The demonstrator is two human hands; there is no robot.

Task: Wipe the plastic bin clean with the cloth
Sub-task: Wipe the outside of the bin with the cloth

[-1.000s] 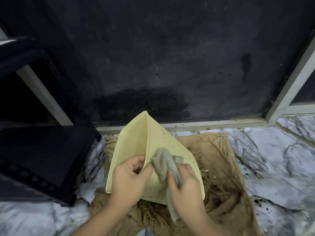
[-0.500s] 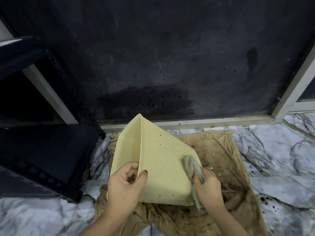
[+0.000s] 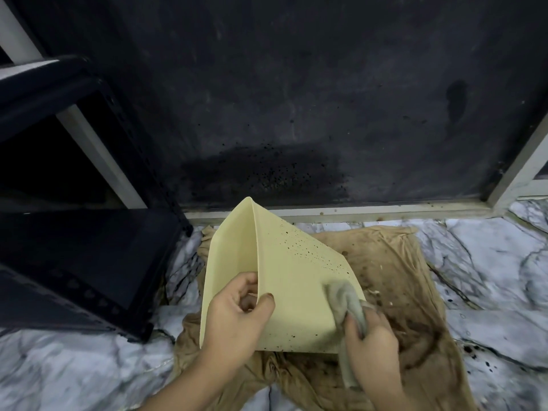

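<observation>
plastic bin [image 3: 296, 280]: pale yellow, tipped on its side over a brown stained sheet [image 3: 394, 292] spread on the marble floor [image 3: 489, 262]; one outer wall turned up toward the camera. dark specks scattered across that wall, densest toward the upper right, a few more along the lower edge.

left hand [image 3: 237, 318]: grips the near corner edge of the bin, thumb on the outside wall, fingers [image 3: 243, 287] curled round to the inside. serves as the brace.

right hand [image 3: 370, 336]: fingers closed round a bunched grey cloth [image 3: 344, 298], the wad pressed against the lower right part of the speckled wall; a loose tail hangs below the hand.

step in hand: wiping the outer wall. best done with firm, overlapping strokes from the lower right up into the speckled patch, cloth kept flat and wide rather than balled, turned to a fresh face once soiled. bin held steady by the left grip so pressure does not flex or swing the wall. loose tail kept off the dirty sheet.

nearby: black shelf unit [image 3: 74, 247] at left, dark spattered wall panel [image 3: 281, 114] behind.
</observation>
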